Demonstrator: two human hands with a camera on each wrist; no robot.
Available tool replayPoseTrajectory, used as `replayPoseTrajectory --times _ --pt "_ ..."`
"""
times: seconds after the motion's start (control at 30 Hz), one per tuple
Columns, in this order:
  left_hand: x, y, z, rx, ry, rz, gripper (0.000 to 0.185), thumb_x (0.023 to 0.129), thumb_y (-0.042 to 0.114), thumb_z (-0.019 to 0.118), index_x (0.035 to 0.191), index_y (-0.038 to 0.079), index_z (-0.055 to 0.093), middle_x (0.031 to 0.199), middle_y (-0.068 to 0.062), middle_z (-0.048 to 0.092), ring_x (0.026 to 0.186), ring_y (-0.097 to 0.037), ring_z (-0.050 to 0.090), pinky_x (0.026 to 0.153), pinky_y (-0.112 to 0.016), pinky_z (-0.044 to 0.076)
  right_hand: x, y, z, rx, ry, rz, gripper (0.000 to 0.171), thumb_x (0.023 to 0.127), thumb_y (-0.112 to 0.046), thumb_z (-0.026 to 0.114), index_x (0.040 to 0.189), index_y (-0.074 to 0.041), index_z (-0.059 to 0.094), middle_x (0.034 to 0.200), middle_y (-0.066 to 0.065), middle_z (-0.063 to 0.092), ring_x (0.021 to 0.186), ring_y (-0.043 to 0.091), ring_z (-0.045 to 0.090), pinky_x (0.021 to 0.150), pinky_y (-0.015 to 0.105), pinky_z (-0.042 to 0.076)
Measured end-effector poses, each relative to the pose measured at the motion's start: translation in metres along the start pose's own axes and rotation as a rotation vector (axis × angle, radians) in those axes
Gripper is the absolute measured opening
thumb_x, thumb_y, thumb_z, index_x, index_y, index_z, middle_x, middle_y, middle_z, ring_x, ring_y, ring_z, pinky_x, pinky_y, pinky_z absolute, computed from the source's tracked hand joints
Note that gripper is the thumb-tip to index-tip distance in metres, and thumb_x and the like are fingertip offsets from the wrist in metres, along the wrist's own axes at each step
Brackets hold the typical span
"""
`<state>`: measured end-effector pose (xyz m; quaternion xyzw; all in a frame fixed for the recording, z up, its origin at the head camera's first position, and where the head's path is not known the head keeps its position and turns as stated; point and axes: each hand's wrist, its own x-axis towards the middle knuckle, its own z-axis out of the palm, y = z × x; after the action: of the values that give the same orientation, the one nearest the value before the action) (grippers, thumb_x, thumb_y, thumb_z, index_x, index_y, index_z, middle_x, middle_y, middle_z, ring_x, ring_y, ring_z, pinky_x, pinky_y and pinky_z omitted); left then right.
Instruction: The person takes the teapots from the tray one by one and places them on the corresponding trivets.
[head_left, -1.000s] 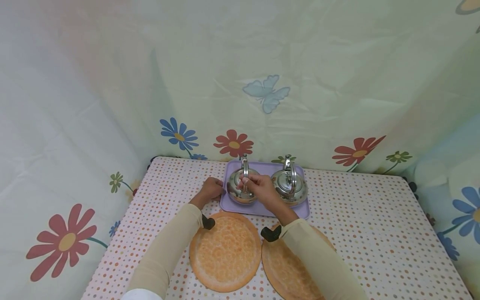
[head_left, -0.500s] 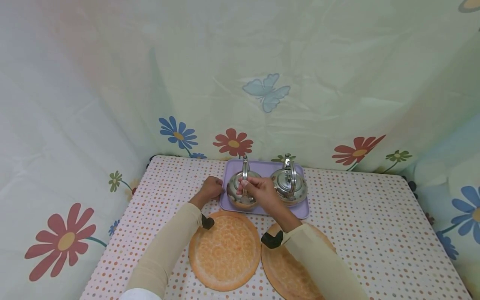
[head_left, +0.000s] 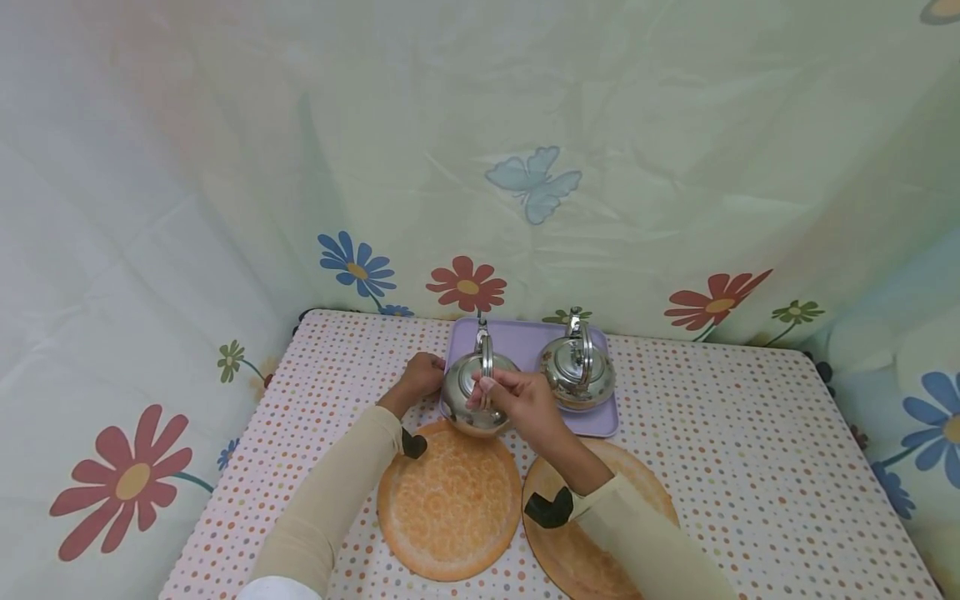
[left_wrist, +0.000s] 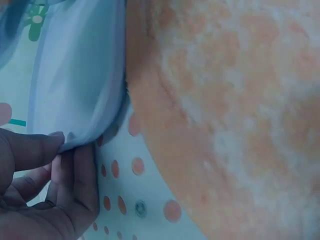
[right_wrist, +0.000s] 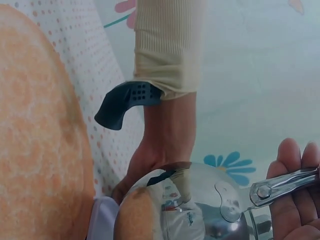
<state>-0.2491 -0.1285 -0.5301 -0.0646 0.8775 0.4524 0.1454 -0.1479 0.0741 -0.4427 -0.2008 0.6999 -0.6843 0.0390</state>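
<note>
My right hand (head_left: 504, 393) grips the handle of a shiny steel kettle (head_left: 471, 392) and holds it lifted over the near left edge of a lilac tray (head_left: 592, 423). In the right wrist view the kettle (right_wrist: 190, 205) fills the bottom, its handle (right_wrist: 282, 184) lying across my fingers (right_wrist: 292, 197). My left hand (head_left: 420, 377) pinches the tray's left rim; the left wrist view shows the fingers (left_wrist: 45, 170) curled on the tray edge (left_wrist: 87, 90). A second steel kettle (head_left: 578, 372) stands on the tray's right half.
Two round orange mats lie near me on the dotted tablecloth (head_left: 750, 467): the left mat (head_left: 448, 503) and the right mat (head_left: 577, 542), partly under my right forearm. A flowered curtain (head_left: 525, 167) closes off the back and sides.
My right hand has lifted the left kettle off the tray and drawn it towards me and slightly left. The left hand stays on the tray's rim.
</note>
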Motion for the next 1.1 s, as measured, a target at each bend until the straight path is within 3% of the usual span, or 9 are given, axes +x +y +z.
replayPoseTrajectory --times 0.23,0.53,0.7,0.9,1.1 --pt "-0.002 -0.001 -0.001 0.021 -0.015 -0.002 0.034 0.084 -0.002 0.051 0.115 -0.006 0.064 0.109 -0.017 0.063 0.092 -0.026 0.059 0.075 -0.034 0.053 -0.010 -0.013 0.005 0.013 -0.021 -0.019 0.026 0.099 -0.010 0.055 0.092 0.010 0.070 0.084 0.014 0.070 0.110 0.029 0.062 0.091 0.029 0.051" --pt "-0.006 -0.002 -0.005 0.040 -0.034 0.071 0.032 0.084 -0.002 0.052 0.112 -0.007 0.065 0.105 -0.016 0.064 0.087 -0.024 0.058 0.068 -0.030 0.051 -0.020 -0.013 0.011 0.044 -0.046 -0.054 0.025 0.099 -0.007 0.055 0.084 0.006 0.071 0.081 0.013 0.071 0.112 0.034 0.060 0.095 0.033 0.049" --pt "-0.005 -0.001 -0.004 0.043 -0.034 0.072 0.034 0.086 0.000 0.053 0.117 -0.007 0.064 0.111 -0.018 0.064 0.092 -0.025 0.059 0.073 -0.032 0.052 -0.023 -0.014 0.014 0.062 -0.083 -0.084 0.025 0.099 -0.005 0.054 0.083 0.005 0.070 0.078 0.013 0.070 0.111 0.039 0.060 0.097 0.035 0.048" --pt "-0.005 0.000 -0.004 0.053 -0.041 0.051 0.035 0.084 -0.001 0.054 0.117 -0.008 0.063 0.111 -0.018 0.064 0.093 -0.026 0.058 0.079 -0.034 0.051 -0.027 -0.018 0.017 0.069 -0.104 -0.096 0.023 0.099 -0.005 0.054 0.084 0.004 0.070 0.079 0.012 0.070 0.104 0.036 0.064 0.097 0.036 0.048" --pt "-0.004 -0.002 -0.004 0.048 -0.059 0.054 0.034 0.082 -0.003 0.054 0.114 -0.008 0.064 0.101 -0.016 0.064 0.083 -0.023 0.057 0.068 -0.029 0.050 -0.032 -0.020 0.019 0.086 -0.122 -0.124 0.024 0.099 -0.003 0.053 0.084 0.004 0.070 0.078 0.013 0.070 0.100 0.040 0.064 0.097 0.037 0.048"
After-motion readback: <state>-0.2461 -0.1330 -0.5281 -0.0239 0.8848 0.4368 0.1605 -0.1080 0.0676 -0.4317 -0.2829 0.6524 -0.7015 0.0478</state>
